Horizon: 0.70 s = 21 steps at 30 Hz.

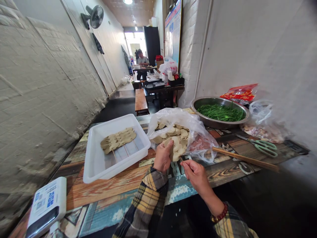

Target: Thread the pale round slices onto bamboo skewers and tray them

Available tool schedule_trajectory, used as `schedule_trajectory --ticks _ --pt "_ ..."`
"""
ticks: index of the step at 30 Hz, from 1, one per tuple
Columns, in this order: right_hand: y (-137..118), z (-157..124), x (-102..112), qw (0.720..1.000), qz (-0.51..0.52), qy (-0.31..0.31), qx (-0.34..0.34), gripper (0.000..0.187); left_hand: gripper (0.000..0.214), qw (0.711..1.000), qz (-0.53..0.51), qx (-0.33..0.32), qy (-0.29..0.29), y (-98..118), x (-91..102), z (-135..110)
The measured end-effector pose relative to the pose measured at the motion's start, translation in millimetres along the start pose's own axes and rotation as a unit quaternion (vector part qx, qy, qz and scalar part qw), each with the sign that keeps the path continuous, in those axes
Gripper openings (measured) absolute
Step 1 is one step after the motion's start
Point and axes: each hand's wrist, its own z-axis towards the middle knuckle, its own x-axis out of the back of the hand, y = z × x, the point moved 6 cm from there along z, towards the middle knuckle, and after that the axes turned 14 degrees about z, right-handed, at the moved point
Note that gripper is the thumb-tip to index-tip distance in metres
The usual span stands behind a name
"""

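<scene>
My left hand [162, 156] is closed round a pale round food slice at the mouth of a clear plastic bag [188, 124] full of such slices [177, 136]. My right hand [195, 172] pinches a thin bamboo skewer whose tip points toward that slice. To the left stands a white plastic tray [97, 165] holding several finished skewers of slices [118, 139].
A bundle of bamboo skewers [245, 159] and green-handled scissors [264, 146] lie at the right. A steel bowl of green stalks [220, 112], a red packet and more bags stand behind. A white device [47, 206] sits near left. Benches, tables and a seated person are far down the room.
</scene>
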Motion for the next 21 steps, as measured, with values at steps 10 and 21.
schedule_trajectory --ticks 10,21 --pt "-2 3 0 1.000 0.009 0.007 0.001 0.036 0.037 1.000 0.012 0.013 -0.001 -6 -2.0 0" --pt "-7 4 5 1.000 0.010 0.018 0.002 0.034 0.036 0.998 0.004 0.033 -0.052 -10 -11.7 -3"
